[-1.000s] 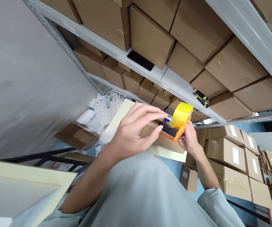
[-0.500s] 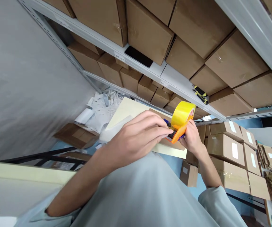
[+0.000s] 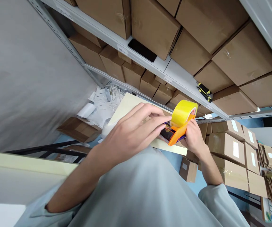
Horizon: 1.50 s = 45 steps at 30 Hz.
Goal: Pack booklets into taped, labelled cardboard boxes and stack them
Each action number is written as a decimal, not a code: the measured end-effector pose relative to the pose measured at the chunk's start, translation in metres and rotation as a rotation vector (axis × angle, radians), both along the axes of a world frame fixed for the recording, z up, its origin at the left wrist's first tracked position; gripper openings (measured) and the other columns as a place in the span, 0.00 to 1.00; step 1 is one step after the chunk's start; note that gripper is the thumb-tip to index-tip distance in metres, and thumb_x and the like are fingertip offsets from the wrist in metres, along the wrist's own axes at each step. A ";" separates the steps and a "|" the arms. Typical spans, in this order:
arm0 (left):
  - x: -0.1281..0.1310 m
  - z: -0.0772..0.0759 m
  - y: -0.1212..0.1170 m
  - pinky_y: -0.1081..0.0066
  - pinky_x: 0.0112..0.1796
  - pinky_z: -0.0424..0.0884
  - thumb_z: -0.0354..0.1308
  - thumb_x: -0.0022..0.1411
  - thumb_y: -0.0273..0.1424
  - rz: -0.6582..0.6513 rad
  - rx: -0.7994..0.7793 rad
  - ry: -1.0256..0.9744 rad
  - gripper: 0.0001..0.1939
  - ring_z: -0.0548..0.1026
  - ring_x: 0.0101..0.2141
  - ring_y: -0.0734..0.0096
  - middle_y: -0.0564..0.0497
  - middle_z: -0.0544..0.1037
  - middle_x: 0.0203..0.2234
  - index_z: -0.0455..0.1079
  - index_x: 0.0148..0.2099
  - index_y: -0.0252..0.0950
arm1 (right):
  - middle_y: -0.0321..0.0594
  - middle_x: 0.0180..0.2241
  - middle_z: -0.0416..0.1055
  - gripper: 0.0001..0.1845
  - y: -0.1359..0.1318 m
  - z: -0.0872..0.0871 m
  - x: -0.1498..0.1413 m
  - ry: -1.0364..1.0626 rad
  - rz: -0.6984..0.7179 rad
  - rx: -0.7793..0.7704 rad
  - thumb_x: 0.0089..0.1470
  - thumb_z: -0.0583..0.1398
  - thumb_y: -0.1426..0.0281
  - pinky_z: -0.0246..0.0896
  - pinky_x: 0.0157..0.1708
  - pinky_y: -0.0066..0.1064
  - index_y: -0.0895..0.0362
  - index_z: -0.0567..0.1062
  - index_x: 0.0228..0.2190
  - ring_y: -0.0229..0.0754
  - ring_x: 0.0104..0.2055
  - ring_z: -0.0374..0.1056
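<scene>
My right hand (image 3: 194, 135) is closed around the handle of an orange tape dispenser (image 3: 179, 131), which carries a thick roll of yellow tape (image 3: 182, 113). My left hand (image 3: 136, 130) reaches across from the left, fingers stretched and slightly apart, their tips at the dispenser's dark roller end. Its thumb is hidden, and I cannot make out any tape between the fingers. Beneath both hands lies a brown cardboard piece, mostly covered, on a pale yellow board (image 3: 124, 105).
Shelves with brown cartons (image 3: 153, 26) rise in front, holding a black phone-like slab (image 3: 142, 50) and yellow-black cutters (image 3: 204, 91). White paper scraps (image 3: 106, 102) and an open carton (image 3: 79, 129) are at left. Labelled cartons (image 3: 228, 145) stack at right.
My left hand's fingers have spread and lifted slightly at the roller end. The dispenser has tilted a little in my right hand. The view has shifted slightly.
</scene>
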<state>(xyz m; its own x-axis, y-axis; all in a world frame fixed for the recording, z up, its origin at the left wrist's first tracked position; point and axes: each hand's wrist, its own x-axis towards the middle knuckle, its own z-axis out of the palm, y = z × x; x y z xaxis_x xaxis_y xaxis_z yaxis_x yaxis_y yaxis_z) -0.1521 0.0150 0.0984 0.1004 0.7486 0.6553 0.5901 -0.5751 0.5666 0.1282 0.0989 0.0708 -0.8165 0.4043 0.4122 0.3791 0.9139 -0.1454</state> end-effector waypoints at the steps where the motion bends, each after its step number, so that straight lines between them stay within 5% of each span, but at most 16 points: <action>1: -0.002 0.000 -0.001 0.62 0.49 0.79 0.60 0.74 0.24 -0.006 0.012 0.011 0.14 0.81 0.45 0.64 0.49 0.82 0.46 0.77 0.57 0.44 | 0.40 0.35 0.74 0.11 0.000 0.000 -0.001 -0.002 0.002 0.014 0.66 0.56 0.78 0.67 0.44 0.44 0.50 0.71 0.45 0.49 0.37 0.68; 7: -0.010 -0.003 -0.007 0.61 0.50 0.80 0.56 0.77 0.26 -0.049 -0.047 0.051 0.11 0.81 0.45 0.63 0.50 0.83 0.43 0.79 0.49 0.45 | 0.41 0.36 0.74 0.08 -0.001 -0.001 -0.003 -0.011 0.018 0.020 0.67 0.56 0.75 0.67 0.45 0.45 0.51 0.71 0.44 0.50 0.38 0.69; 20: 0.001 -0.021 -0.012 0.64 0.43 0.78 0.62 0.74 0.28 0.086 -0.009 0.048 0.05 0.80 0.38 0.65 0.51 0.83 0.38 0.77 0.44 0.43 | 0.43 0.37 0.76 0.07 -0.003 -0.011 -0.012 -0.024 0.019 0.003 0.68 0.56 0.75 0.70 0.45 0.45 0.52 0.72 0.42 0.50 0.40 0.73; 30: 0.005 -0.037 -0.009 0.64 0.47 0.76 0.61 0.77 0.32 0.092 -0.188 -0.059 0.06 0.79 0.40 0.64 0.50 0.83 0.37 0.77 0.52 0.41 | 0.43 0.36 0.76 0.03 -0.003 -0.020 -0.010 -0.080 0.006 -0.070 0.69 0.58 0.71 0.71 0.46 0.47 0.51 0.70 0.40 0.50 0.40 0.73; 39: -0.002 -0.043 -0.017 0.69 0.40 0.75 0.60 0.76 0.29 0.024 -0.125 -0.040 0.10 0.77 0.35 0.70 0.53 0.81 0.33 0.82 0.48 0.49 | 0.45 0.38 0.77 0.03 -0.004 -0.019 -0.010 -0.067 0.039 -0.116 0.70 0.56 0.70 0.72 0.46 0.49 0.52 0.71 0.42 0.51 0.43 0.74; 45: 0.000 -0.053 -0.020 0.65 0.46 0.78 0.59 0.77 0.33 0.078 -0.236 -0.111 0.09 0.80 0.38 0.66 0.50 0.83 0.37 0.81 0.48 0.45 | 0.47 0.39 0.79 0.07 -0.010 -0.019 -0.013 -0.124 0.092 -0.250 0.73 0.59 0.63 0.73 0.52 0.52 0.54 0.71 0.47 0.55 0.44 0.75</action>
